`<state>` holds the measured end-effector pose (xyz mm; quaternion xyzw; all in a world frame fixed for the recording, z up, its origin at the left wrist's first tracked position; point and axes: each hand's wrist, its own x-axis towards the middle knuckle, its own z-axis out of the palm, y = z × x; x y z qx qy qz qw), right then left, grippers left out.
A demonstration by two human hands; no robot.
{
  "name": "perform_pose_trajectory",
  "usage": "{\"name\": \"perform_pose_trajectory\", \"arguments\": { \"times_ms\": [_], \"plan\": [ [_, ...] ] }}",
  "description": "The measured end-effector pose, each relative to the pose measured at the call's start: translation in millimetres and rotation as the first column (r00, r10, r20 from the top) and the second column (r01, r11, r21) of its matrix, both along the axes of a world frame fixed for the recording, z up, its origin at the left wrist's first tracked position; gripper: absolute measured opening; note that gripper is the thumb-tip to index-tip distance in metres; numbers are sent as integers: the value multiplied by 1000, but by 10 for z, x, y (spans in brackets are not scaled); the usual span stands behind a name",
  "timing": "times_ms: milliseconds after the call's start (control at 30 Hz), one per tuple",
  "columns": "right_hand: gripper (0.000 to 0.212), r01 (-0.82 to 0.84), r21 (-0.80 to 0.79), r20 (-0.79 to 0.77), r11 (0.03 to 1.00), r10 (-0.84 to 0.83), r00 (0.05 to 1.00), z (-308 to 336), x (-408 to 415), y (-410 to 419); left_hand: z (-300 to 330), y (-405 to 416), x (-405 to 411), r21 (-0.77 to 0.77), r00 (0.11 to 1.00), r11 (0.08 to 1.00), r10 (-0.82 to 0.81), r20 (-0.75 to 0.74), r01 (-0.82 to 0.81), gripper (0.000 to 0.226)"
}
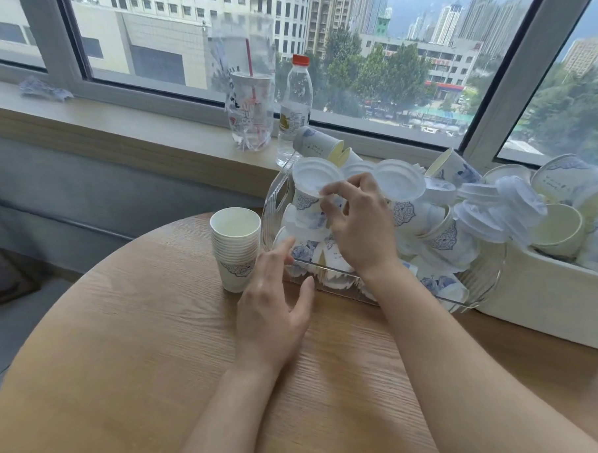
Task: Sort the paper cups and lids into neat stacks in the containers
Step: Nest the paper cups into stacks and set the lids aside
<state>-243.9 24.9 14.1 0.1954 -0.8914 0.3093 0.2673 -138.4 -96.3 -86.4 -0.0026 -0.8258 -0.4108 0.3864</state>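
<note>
- Right hand (357, 223) over the clear bin (272, 200), pinching a lidded cup (308, 195).
- Left hand (273, 296) spread, fingertips touching the bin's near wall.
- Cup stack (237, 249) just left of the bin.

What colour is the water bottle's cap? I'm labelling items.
Red-orange, on the water bottle, clearest in the head view.

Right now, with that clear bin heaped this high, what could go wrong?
1. The right hand pinches a lidded blue-patterned paper cup in the heaped clear plastic bin; neighbouring white lids may spill.
2. The tall stack of nested paper cups stands beside the open left hand; a bump could topple it.
</note>
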Motion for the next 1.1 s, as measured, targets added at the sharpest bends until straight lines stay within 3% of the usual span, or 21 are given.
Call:
{"name": "perform_pose_trajectory", "arguments": {
  "times_ms": [167, 367, 500, 667, 800, 900, 1100],
  "plan": [
    [12, -22, -46, -18, 999, 21, 1000, 7, 98, 92, -5, 0, 3, 9, 1000, 1000, 0, 10, 0, 66],
    [8, -112, -254, -13, 961, 113, 994, 22, 400, 292, 40, -1, 28, 69, 1000, 998, 3, -11, -2, 74],
    [9, -210, -355, 51, 911, 244, 969, -74, 598, 353, 85, 13, 54, 71, 999, 997, 12, -39, -9, 83],
    [12, -333, -362, 131, 871, 401, 907, -168, 636, 333, 127, 33, 55, 52, 998, 998, 45, -38, -43, 76],
    [8, -286, -426, 112, 858, 364, 925, -154, 524, 352, 92, 10, 35, 73, 996, 993, 94, -2, -93, 74],
    [9, -191, -360, 72, 913, 231, 970, -166, 392, 384, 78, -6, 20, 81, 992, 989, 125, 11, -126, 73],
    [16, -129, -25, -5, 991, 129, 992, -235, 242, 332, 86, -14, 35, 89, 992, 988, 126, 22, -128, 75]
  ]
}}
